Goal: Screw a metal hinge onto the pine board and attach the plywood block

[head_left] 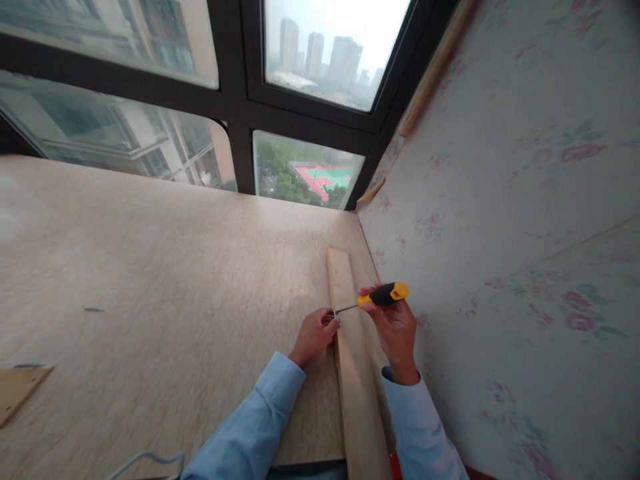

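Left hand [316,333] pinches a small shiny metal piece [337,315] between thumb and fingertips, at the left edge of a long plank [350,353]. Piece is too small to make out its form. Right hand [399,337] is curled round the handle of a screwdriver [385,294] — shaft across the plank, tip at the metal piece. Can't confirm the tip is seated.

Doing it well, my read: left fingertips snug on the piece but out of the driver's line, since a slip goes straight at them. Plank looks loose, so brace it. Right hand: shaft in line with the piece, light push first, then turn — wrist straight.

Materials, left to right: flat tan wood offcut [24,392], pointed corner, small dark spots; thin dark sliver [94,309]; pale bent cord [150,456]; smooth beige mottled surface [200,280] under it all, slight sheen. Plank is pale, bare-looking wood, straight-edged. Screwdriver: rounded black-and-yellow handle, slim metal shaft. Far right, wallpaper [500,240], pale with faded pink flowers.
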Available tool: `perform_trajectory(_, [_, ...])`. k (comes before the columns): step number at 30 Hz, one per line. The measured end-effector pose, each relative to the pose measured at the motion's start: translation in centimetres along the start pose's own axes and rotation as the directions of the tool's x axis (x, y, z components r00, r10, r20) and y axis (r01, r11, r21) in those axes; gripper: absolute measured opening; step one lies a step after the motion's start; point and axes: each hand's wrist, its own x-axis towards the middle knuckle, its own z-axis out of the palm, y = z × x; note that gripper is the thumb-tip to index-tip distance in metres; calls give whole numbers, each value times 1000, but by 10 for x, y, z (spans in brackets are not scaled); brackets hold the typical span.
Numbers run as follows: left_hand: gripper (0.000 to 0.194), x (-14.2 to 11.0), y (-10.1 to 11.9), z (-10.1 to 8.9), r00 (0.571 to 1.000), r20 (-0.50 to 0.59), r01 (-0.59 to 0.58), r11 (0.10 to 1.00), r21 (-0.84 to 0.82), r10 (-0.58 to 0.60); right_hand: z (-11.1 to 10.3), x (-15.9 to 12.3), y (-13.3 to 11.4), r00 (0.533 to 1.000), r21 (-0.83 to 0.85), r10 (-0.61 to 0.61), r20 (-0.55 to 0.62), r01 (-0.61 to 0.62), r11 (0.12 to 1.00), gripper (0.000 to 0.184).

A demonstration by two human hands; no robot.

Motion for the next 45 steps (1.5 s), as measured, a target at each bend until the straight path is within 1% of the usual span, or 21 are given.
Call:
perform_trajectory(4, [28,1,-3,1,1000,4,0,1000,-7,0,0,0,1,1000,18,10,-12,-10,1000,38])
perform_trajectory(10, [30,0,0,1,1000,-8,1,1000,-10,-2,-1,0,0,999,11,-14,-28,15,1000,38])
perform_trajectory(15, [29,0,-1,0,1000,-3,-7,1000,-10,7,-2,0,2,1000,22,6,-3,-6,1000,38])
perform_trajectory(18, [29,1,-1,0,1000,-1,-19,1000,-4,19,-3,0,2,1000,6,0,31,0,1000,37])
perform_trajectory(22, [28,0,-1,1,1000,-17,-16,1000,-3,16,-4,-3,-1,994,-50,-25,110,31,998,33])
perform_trajectory(26, [29,-1,0,1,1000,-7,-13,1000,-8,13,-6,-6,-4,986,-57,-34,162,44,997,33])
perform_trajectory(33, [30,0,-1,1,1000,-10,-6,1000,-13,6,-8,-11,-4,981,-19,-19,193,23,1000,36])
perform_trajectory(42, [32,-1,1,1,1000,-14,-3,1000,7,3,-17,-17,1,963,-77,-18,270,40,996,39])
perform_trajectory(45, [33,-1,1,1,1000,-18,3,1000,6,-3,-17,-16,0,961,-56,-22,275,39,998,40])
